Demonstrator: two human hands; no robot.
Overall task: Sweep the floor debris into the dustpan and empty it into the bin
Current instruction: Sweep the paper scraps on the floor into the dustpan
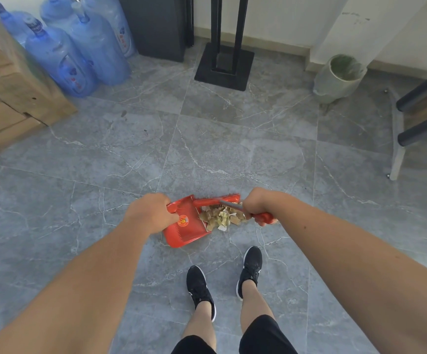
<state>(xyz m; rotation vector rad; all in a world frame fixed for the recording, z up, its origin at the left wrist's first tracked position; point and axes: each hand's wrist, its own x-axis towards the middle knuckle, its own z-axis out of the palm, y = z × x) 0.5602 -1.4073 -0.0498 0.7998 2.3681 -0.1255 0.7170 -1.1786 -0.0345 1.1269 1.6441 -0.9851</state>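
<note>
A red dustpan rests on the grey tiled floor just ahead of my feet, its mouth facing right. My left hand grips its handle at the upper left. A pile of tan and yellowish paper scraps, the debris, lies at the pan's mouth, partly on its lip. My right hand holds a red hand brush by its handle; the brush's red head sits along the far side of the pile. A grey bin with a liner stands far right by the wall.
Blue water jugs and cardboard boxes crowd the far left. A black stand base sits at the far middle. A chair frame is at the right. My two black shoes are just behind the pan.
</note>
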